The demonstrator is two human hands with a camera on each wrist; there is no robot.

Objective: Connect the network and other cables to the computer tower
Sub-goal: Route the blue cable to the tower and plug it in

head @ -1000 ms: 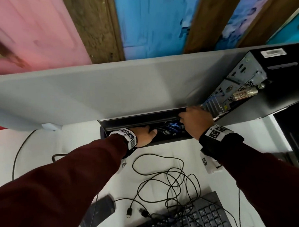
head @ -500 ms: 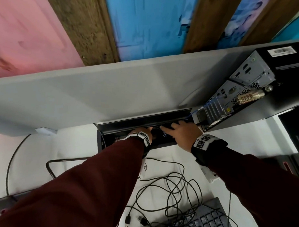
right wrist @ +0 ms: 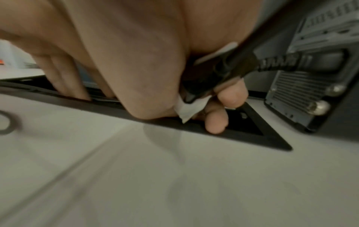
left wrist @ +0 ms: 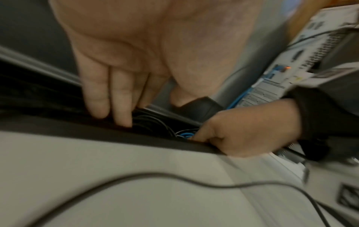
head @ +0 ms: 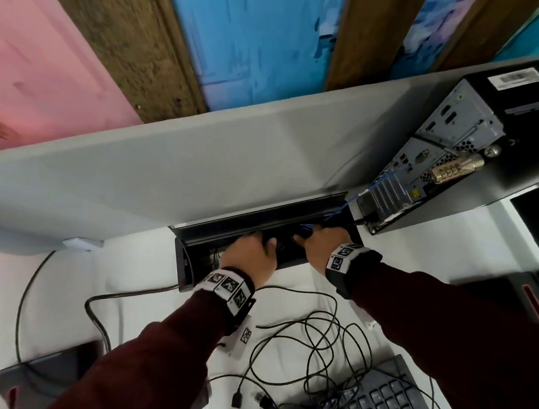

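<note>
Centre frame, both hands reach into a black cable tray [head: 230, 230] on the white counter [head: 135, 279]. Left grip [head: 249, 256] released, fingers straight; right grip [head: 323, 247] clenched around a black cable [right wrist: 223, 72] beside the computer tower [head: 468, 145].

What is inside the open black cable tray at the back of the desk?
Inside the cable tray: coiled black cables and a blue network cable, with both hands' fingers reaching in. Whatever lies deeper is hidden by the hands and shadow.

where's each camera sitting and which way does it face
Head: above the desk, looking down at the cable tray and tower; both sleeves and hands show.
Left wrist: along the left hand into the tray; the right hand shows too.
Right wrist: along the right hand toward the tower; its fingers show.
All three share the tray.
</note>
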